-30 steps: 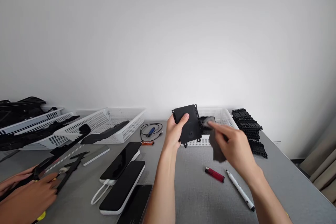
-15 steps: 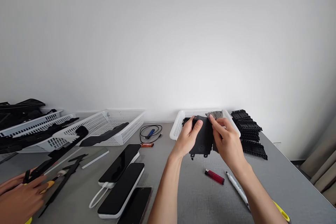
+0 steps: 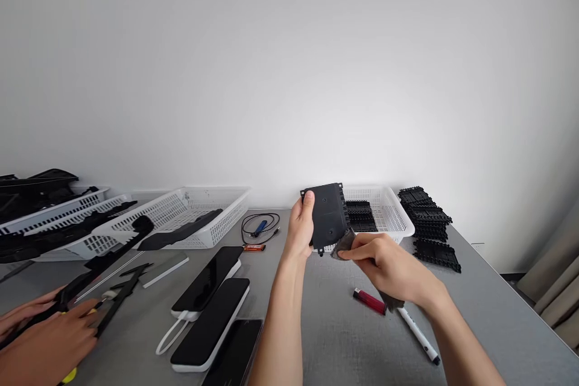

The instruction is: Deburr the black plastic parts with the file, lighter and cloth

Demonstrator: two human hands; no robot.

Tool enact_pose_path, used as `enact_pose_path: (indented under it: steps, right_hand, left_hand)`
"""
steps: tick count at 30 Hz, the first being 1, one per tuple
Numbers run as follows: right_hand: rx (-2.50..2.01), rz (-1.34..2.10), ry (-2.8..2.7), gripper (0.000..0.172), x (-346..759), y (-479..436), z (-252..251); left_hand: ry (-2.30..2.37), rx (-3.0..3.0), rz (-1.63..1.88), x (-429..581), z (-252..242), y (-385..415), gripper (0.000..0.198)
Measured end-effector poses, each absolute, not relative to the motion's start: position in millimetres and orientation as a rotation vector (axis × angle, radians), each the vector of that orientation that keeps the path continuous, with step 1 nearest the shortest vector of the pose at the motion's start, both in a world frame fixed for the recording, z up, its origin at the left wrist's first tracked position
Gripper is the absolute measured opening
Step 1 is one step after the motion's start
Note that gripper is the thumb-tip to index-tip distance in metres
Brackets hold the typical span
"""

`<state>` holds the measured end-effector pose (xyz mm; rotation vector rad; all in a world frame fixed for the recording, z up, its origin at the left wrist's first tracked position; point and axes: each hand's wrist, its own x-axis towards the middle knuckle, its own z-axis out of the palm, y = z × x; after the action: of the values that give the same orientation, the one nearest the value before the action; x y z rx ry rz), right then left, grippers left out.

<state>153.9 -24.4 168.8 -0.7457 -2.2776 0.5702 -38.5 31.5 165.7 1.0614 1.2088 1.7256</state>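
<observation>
Head view: black panel (image 3: 326,217), left fingers (image 3: 309,198) gripping its left side; grey pad (image 3: 345,240), pinched by right fingers (image 3: 355,253) at panel's lower-right corner; seemingly edge-rubbing, needing steadiness next.

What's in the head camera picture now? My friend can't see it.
A person's left hand holds a flat black panel, while the right hand holds a gray cloth-like piece at the panel's lower corner. Behind are black parts in a white basket; a red lighter and white marker lie on the gray table. At far left are another person's hands.
</observation>
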Motion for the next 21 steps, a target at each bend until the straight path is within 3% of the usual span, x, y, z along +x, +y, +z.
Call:
enact_pose_path:
  steps: [8,21]
  right_hand:
    - [-0.838,0.211,-1.529,0.035,158.3,-19.2,169.7]
    - [-0.791,0.078,-1.846,0.043,131.9,-9.9,152.9]
  left_hand:
    - [1.107,1.27,1.653,-28.2,159.5,27.5,0.055]
    - [0.991,1.486,1.425,-3.4,151.8,18.2,0.067]
